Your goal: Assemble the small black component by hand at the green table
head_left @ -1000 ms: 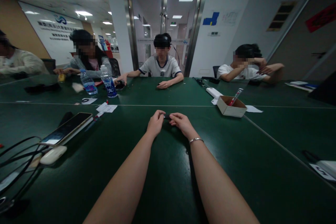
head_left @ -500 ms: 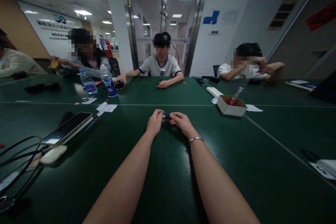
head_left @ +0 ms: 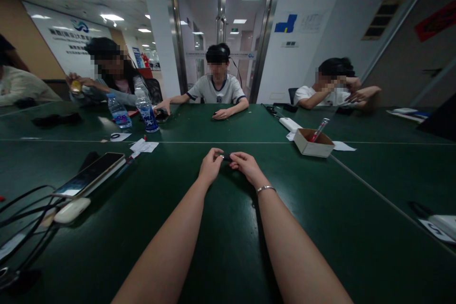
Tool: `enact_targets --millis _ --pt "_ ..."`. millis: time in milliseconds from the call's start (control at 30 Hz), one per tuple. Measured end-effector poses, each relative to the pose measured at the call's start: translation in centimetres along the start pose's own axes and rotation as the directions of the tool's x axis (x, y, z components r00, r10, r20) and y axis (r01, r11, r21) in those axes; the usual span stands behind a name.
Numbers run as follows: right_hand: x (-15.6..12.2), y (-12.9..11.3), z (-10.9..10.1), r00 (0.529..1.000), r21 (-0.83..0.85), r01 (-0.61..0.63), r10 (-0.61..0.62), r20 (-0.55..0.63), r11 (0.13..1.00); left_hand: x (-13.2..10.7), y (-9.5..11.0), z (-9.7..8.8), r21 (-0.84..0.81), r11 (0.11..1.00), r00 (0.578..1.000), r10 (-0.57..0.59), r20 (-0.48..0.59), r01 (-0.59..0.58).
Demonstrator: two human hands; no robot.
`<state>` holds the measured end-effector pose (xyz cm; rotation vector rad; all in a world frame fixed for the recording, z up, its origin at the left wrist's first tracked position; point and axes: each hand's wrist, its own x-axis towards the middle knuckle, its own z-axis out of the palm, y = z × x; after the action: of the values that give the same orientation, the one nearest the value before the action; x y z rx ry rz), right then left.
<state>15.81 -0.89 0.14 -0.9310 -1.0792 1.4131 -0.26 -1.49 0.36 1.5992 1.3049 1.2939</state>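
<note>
Both my arms stretch out over the dark green table [head_left: 228, 228]. My left hand [head_left: 211, 167] and my right hand [head_left: 246, 167] meet at the fingertips, each pinching one end of a small dark object [head_left: 225, 156] held just above the tabletop. The object is too small to name. A thin bracelet [head_left: 266, 189] circles my right wrist.
A phone [head_left: 89, 173], a white oval device [head_left: 72, 210] and black cables [head_left: 21, 209] lie at the left. Two water bottles [head_left: 147, 111] and paper slips [head_left: 144, 146] stand further back. An open cardboard box [head_left: 314, 142] sits at the right. Several people sit along the far side.
My hands stay pinched on the small object, nearly still. The person at the far left has lifted a yellow item higher. The view has shifted slightly.
</note>
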Motion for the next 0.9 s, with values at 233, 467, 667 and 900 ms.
enact_targets --millis 233,467,667,900 --pt "-0.06 -0.03 0.14 1.000 -0.017 -0.003 0.003 -0.010 1.000 -0.03 -0.07 0.03 -0.004 0.999 0.999 -0.043 0.034 0.043" --pt "-0.08 -0.14 0.18 1.000 -0.009 -0.007 0.007 -0.005 1.000 -0.10 0.12 -0.10 0.026 0.999 0.999 -0.037 0.035 0.036" --pt "-0.11 -0.10 0.15 1.000 -0.008 -0.003 0.003 0.004 1.000 0.15 -0.47 0.07 0.010 1.000 1.000 -0.007 0.002 0.007" --pt "-0.20 -0.14 0.16 1.000 -0.012 0.000 0.000 0.000 1.000 0.04 -0.33 -0.01 0.022 1.000 1.000 0.010 0.000 -0.010"
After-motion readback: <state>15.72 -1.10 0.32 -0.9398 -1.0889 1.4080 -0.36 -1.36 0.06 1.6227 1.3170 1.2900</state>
